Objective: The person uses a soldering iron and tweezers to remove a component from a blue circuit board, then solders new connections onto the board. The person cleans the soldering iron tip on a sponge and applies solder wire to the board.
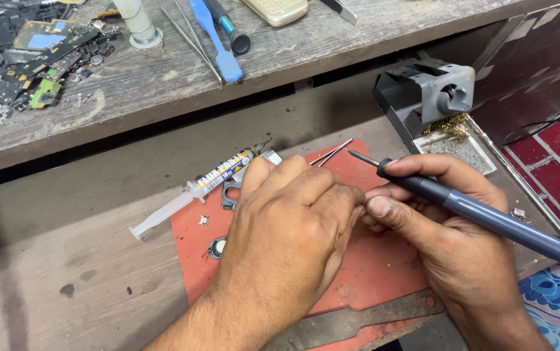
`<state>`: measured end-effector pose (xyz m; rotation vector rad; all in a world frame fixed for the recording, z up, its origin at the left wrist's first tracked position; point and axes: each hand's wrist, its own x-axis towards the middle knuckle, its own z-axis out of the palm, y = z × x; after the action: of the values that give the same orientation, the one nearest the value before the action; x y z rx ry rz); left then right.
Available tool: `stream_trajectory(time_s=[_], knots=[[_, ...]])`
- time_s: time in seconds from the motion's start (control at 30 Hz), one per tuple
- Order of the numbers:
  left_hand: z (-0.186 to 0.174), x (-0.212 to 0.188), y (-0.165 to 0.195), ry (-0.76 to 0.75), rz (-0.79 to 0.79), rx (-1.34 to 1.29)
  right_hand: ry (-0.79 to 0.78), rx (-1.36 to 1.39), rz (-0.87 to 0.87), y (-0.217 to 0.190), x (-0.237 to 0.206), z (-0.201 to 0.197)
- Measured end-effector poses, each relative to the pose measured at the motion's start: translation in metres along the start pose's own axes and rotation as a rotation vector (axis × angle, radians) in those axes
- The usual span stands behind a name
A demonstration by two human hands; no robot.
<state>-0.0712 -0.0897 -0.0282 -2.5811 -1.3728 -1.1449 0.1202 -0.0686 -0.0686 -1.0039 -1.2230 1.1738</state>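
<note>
My right hand (452,240) grips a soldering iron (488,218) with a blue-grey handle and black collar; its thin tip points up and left over the red mat (371,266). My left hand (289,227) is curled over the middle of the mat, fingertips meeting the right thumb; whatever it pinches is hidden. Just beyond the left hand lie a flux syringe (195,188) and a small grey metal part (231,192). Tweezers (333,152) rest on the mat's far edge.
A grey iron stand with brass wool and a tray (445,110) sits at the right. The raised wooden shelf (163,78) holds circuit boards (26,58), a blue spudger (218,42), a screwdriver (228,26) and a white bottle (138,23). A metal strip (358,322) lies at the mat's near edge.
</note>
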Motion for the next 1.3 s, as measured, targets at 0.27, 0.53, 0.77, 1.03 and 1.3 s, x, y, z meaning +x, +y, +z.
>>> stream_trajectory(time_s=[0.27,0.53,0.77,1.03,1.3], knots=[[-0.0032,-0.0054,-0.0019,-0.009,-0.017,0.028,-0.04,0.041,-0.069,0.0005,0.0004,0.0002],[-0.0011,-0.0061,-0.0009,-0.001,-0.02,0.017,-0.063,0.02,-0.06,0.0014,0.0,-0.0006],[-0.0007,-0.0066,-0.0003,-0.009,-0.029,0.011,-0.051,-0.033,-0.079,0.0028,-0.0002,-0.0005],[-0.0001,-0.0064,-0.0002,-0.01,-0.037,-0.006,-0.026,-0.008,-0.037,0.0012,0.0,0.0011],[0.0025,-0.0057,0.0018,0.016,-0.03,0.027,-0.061,-0.064,-0.062,0.0055,-0.0007,-0.0021]])
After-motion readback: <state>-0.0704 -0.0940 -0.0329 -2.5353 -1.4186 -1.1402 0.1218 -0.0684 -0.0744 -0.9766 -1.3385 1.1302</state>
